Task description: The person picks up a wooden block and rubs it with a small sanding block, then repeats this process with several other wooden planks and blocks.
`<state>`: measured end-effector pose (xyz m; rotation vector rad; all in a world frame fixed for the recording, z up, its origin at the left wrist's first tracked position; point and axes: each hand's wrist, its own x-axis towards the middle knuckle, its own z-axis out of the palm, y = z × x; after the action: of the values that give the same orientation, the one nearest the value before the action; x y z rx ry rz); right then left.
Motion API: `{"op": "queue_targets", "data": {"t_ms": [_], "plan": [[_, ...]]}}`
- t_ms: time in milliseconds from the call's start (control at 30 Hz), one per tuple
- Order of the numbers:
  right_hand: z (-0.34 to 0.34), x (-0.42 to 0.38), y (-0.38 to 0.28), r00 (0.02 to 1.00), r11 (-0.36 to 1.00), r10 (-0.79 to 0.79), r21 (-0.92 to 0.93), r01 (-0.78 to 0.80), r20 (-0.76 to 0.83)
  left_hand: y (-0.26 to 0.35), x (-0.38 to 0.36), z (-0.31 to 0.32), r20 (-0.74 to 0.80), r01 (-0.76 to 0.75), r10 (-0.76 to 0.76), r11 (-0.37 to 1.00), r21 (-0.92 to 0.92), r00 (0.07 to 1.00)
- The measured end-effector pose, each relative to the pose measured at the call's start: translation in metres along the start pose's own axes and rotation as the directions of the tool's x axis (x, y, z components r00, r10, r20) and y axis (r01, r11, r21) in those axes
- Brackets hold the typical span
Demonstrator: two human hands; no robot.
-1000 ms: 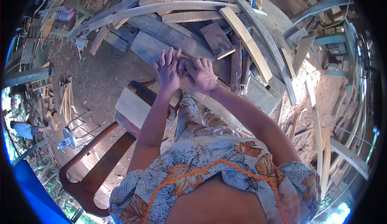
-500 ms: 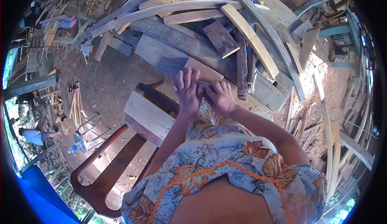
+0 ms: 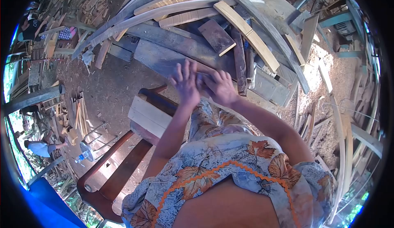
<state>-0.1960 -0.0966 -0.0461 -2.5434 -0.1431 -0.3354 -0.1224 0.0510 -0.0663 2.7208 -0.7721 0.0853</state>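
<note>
My left hand (image 3: pixel 185 84) is raised in front of my body, its fingers stretched out and spread. Close beside it, my right hand (image 3: pixel 221 88) has its fingers curled round a small dark patch (image 3: pixel 208 82) between the two palms. Whether that patch is a thin piece or only shadow, I cannot make out. Just beyond my fingertips, the edge of a reddish-brown board (image 3: pixel 204 68) shows on the workbench (image 3: pixel 158 57); my hands cover most of it. Below my left hand, a pale wooden board (image 3: pixel 148 114) lies across a dark varnished wooden chair (image 3: pixel 129 168).
Curved wooden slats (image 3: pixel 246 33) and a brown block (image 3: pixel 216 37) are piled on the bench. To the left stands a stool (image 3: pixel 87 150) with a clear bottle (image 3: pixel 80 158). A person (image 3: pixel 40 148) is at far left. Sawdust covers the ground at right.
The view has shifted slightly. Both hands have moved a little away from my body, over the reddish-brown board, which is now more hidden. My right fingers look more curled.
</note>
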Motion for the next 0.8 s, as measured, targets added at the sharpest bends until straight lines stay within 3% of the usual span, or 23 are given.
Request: {"op": "queue_targets", "data": {"t_ms": [200, 300, 533, 800], "plan": [[-0.024, -0.035, 0.007, 1.0, 0.999, 0.024, -0.047, -0.024, 0.009, 0.033, -0.016, 0.003, 0.01, -0.086, 0.087, 0.995, -0.045, 0.996], [-0.009, -0.009, 0.009, 0.999, 0.998, -0.009, -0.056, 0.007, -0.047, 0.016, 0.008, -0.003, 0.025, -0.058, 0.059, 0.997, -0.051, 0.998], [0.024, 0.065, 0.012, 0.998, 0.996, 0.058, -0.065, -0.057, 0.013, -0.044, 0.07, 0.004, 0.016, -0.023, 0.023, 0.999, 0.026, 1.0], [-0.007, 0.001, 0.016, 0.997, 0.998, 0.049, -0.041, -0.051, -0.059, 0.015, 0.024, -0.001, 0.075, -0.039, 0.037, 0.999, 0.023, 0.997]]}}
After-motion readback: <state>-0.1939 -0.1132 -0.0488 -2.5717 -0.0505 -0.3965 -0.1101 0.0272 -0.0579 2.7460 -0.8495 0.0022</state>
